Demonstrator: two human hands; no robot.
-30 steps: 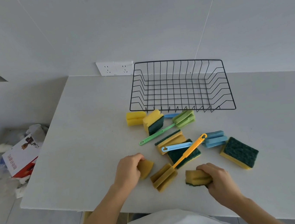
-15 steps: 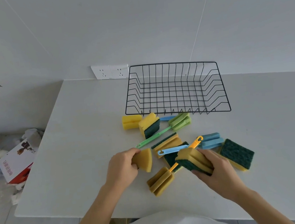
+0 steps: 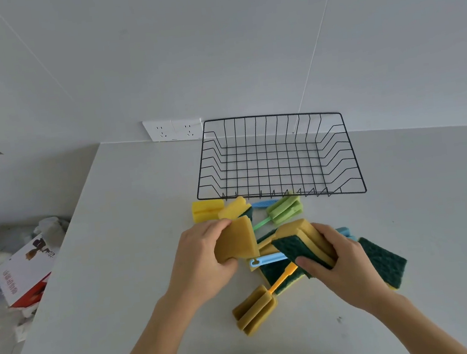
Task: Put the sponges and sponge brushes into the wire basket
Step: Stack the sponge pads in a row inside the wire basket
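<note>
A black wire basket (image 3: pixel 352 160) stands at the back of the white counter with nothing in it. My left hand (image 3: pixel 199 258) is lifted off the counter and grips a tan sponge (image 3: pixel 238 241). My right hand (image 3: pixel 343 269) holds a yellow sponge with a dark green scrub face (image 3: pixel 298 245), also in the air. Under and around my hands lie an orange-handled sponge brush (image 3: pixel 254 309), a blue-handled brush (image 3: pixel 268 259), a green sponge brush (image 3: pixel 284 210), two yellow sponges (image 3: pixel 205 209) and a green-faced sponge (image 3: pixel 384 261).
A double wall socket (image 3: pixel 174 128) sits left of the basket. Beyond the counter's left edge, on the floor, lie a red and white box (image 3: pixel 25 276) and some clutter. The counter's front edge runs just below my forearms.
Both hands have lifted their sponges off the counter and moved them up and toward the basket. The view has tilted, so the basket sits lower in the frame.
</note>
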